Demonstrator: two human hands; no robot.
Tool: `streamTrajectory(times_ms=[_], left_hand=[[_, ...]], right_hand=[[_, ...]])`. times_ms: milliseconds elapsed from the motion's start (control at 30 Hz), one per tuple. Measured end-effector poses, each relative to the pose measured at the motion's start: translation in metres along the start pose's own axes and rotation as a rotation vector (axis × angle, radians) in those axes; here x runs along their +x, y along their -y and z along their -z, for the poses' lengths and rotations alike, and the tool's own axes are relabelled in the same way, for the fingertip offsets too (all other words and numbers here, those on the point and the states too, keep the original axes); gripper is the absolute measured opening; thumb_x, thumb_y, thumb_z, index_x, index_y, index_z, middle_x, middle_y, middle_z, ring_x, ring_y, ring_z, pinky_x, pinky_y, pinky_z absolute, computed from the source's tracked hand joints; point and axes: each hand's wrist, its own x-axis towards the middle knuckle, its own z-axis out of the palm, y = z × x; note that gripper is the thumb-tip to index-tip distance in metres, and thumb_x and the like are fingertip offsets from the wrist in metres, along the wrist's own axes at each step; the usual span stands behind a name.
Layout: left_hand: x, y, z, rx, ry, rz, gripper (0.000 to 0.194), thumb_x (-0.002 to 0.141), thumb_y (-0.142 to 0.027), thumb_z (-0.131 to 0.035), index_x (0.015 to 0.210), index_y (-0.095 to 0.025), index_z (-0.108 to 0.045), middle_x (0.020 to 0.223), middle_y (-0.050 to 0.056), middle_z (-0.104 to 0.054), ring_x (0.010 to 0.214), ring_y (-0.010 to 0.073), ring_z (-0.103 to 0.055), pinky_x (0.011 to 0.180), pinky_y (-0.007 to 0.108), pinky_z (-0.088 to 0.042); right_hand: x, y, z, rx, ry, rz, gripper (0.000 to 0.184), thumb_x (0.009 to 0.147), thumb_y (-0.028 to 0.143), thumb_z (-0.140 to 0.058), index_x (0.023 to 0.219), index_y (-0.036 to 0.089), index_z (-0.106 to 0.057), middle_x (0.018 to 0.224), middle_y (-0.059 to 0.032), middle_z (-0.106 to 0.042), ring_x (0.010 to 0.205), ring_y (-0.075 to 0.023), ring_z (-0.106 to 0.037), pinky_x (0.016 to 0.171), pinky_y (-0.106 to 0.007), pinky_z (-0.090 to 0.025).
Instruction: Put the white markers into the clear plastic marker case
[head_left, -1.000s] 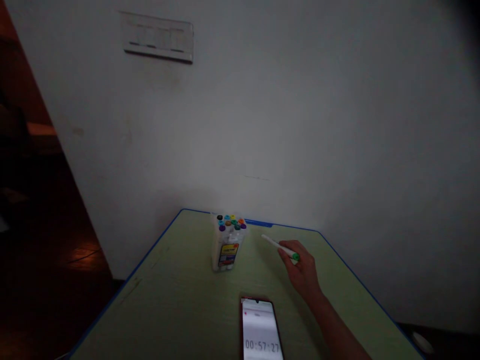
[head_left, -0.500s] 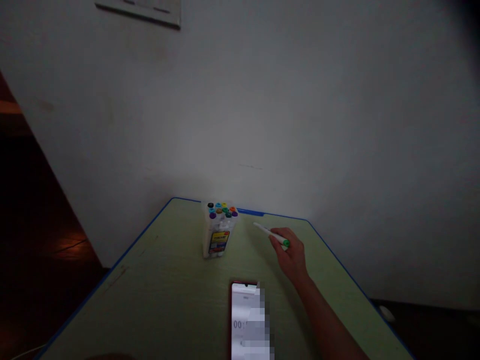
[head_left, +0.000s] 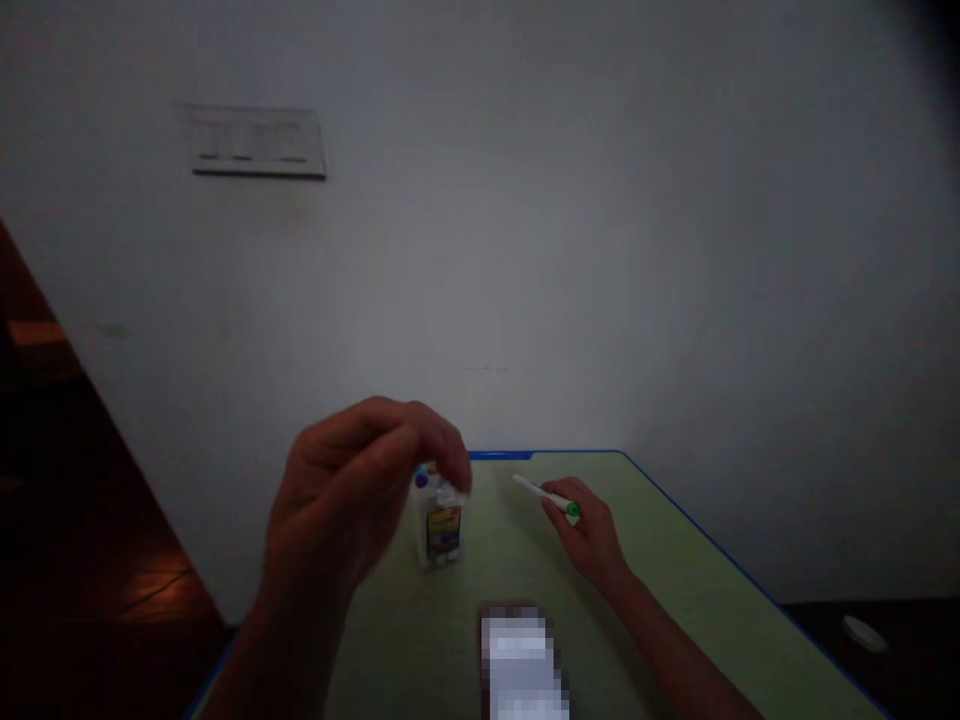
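Observation:
My right hand (head_left: pixel 585 530) is above the right part of the table, its fingers closed around a white marker (head_left: pixel 551 496) with a green end. The marker's other end points left and away from me. My left hand (head_left: pixel 360 490) is raised close to the camera, its fingers bent over and down past the thumb; I see nothing in it. Behind its fingertips a clear case of markers (head_left: pixel 444 527) stands upright on the table, with a yellow and dark label. My left hand hides most of the coloured marker ends; whether it touches the case I cannot tell.
The pale green table (head_left: pixel 675 600) has a blue edge and stands against a grey wall (head_left: pixel 525 220). A phone (head_left: pixel 521 660) with a lit, blurred-out screen lies near the front. A switch panel (head_left: pixel 259 142) is on the wall, upper left.
My left hand has come up from the bottom left, in front of the marker case. My right hand keeps hold of the marker, nearly unmoved. The view has tilted up.

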Motion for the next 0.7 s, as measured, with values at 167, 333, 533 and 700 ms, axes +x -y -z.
streamTrajectory(times_ms=[167,333,533,700], left_hand=[[0.039,0.053,-0.004,0.597,0.471,0.066,0.017,0.076,-0.028,-0.055,0.082,-0.018,-0.068,0.086,0.007,-0.068,0.08,0.0217,-0.06,0.066,0.032,-0.048],[0.032,0.09,0.001,0.757,0.704,0.096,0.016,0.071,-0.024,-0.057,0.078,-0.02,-0.071,0.083,0.006,-0.066,0.073,0.0191,-0.06,0.067,0.03,-0.046],[0.032,0.086,-0.004,0.819,0.73,0.104,0.018,0.073,-0.031,-0.056,0.075,-0.02,-0.07,0.08,0.006,-0.063,0.069,0.0174,-0.057,0.061,0.027,-0.042],[0.031,0.085,-0.005,0.857,0.735,0.145,0.02,0.076,-0.03,-0.053,0.078,-0.017,-0.069,0.081,0.006,-0.062,0.075,0.0185,-0.057,0.068,0.029,-0.042]], right_hand=[[0.002,0.0,-0.004,-0.009,-0.004,-0.004,0.015,0.087,0.028,-0.049,0.089,0.019,-0.062,0.083,-0.0055,-0.062,0.077,-0.0189,-0.06,0.068,-0.03,-0.048],[0.003,0.005,-0.005,0.015,-0.002,-0.016,0.017,0.088,0.028,-0.047,0.088,0.019,-0.062,0.082,-0.0053,-0.061,0.075,-0.0184,-0.06,0.067,-0.03,-0.048],[0.004,0.009,-0.006,0.018,0.016,-0.03,0.018,0.088,0.026,-0.047,0.091,0.019,-0.063,0.084,-0.0054,-0.062,0.075,-0.0174,-0.06,0.067,-0.029,-0.048],[0.003,0.005,-0.009,0.015,0.023,-0.043,0.019,0.087,0.027,-0.047,0.093,0.018,-0.063,0.085,-0.0055,-0.062,0.074,-0.0161,-0.059,0.067,-0.028,-0.048]])
